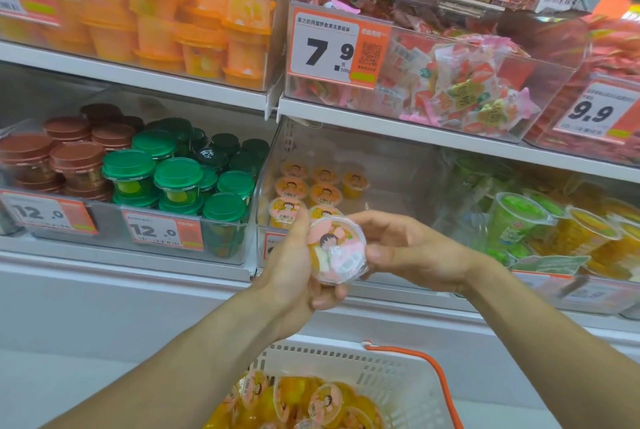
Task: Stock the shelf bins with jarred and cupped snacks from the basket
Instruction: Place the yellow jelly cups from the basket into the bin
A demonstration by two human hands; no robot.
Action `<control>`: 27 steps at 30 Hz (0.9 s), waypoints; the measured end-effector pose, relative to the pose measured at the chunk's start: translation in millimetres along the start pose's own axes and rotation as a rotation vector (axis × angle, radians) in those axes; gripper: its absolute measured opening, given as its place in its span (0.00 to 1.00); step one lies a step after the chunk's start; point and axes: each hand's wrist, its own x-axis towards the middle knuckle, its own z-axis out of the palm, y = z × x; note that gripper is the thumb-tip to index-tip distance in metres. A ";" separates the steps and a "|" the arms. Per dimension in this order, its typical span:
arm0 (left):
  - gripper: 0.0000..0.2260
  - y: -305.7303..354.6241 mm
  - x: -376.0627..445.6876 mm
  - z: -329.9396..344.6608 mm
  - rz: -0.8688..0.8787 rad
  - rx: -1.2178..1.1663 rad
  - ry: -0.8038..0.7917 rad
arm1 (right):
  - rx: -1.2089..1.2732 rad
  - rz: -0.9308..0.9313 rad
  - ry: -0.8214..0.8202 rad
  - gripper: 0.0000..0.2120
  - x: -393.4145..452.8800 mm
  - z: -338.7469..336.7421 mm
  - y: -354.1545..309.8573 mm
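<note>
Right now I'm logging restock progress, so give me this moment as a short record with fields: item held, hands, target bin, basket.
item held: pink-lidded cup, tilted, lid toward the camera
left hand: grips the cup from its left side
right hand: thumb and fingers pinch the cup's right rim
target bin: clear bin behind the cup, partly filled with matching cups at its left
basket: white, orange handle, below the hands, more cups inside

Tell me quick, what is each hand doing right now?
Left hand: grips the pink-lidded snack cup.
Right hand: fingertips hold the same cup's other side.
</note>
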 end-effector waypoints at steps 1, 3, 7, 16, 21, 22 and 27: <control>0.34 0.9 -0.7 0.6 -0.017 0.016 0.010 | -0.016 -0.007 -0.010 0.33 -2.6 0.4 -0.1; 0.35 3.9 -1.9 -0.2 -0.047 0.098 0.026 | -0.056 -0.012 -0.010 0.28 -8.5 2.1 -3.1; 0.35 10.4 -7.9 -0.1 -0.053 0.203 0.008 | -0.270 -0.021 0.207 0.17 -14.0 16.9 -13.1; 0.19 34.1 -16.3 -0.4 0.038 0.217 0.231 | 0.268 0.043 0.704 0.10 21.9 -16.1 -8.0; 0.13 29.8 -12.9 -11.5 -0.004 0.320 0.340 | 0.296 0.308 0.920 0.14 83.9 -78.2 34.9; 0.13 28.7 -10.5 -12.4 -0.002 0.328 0.352 | 0.278 0.357 0.938 0.15 91.4 -84.1 44.5; 0.11 24.4 0.0 -15.8 0.017 0.364 0.359 | 0.256 0.444 0.987 0.16 116.9 -97.4 70.3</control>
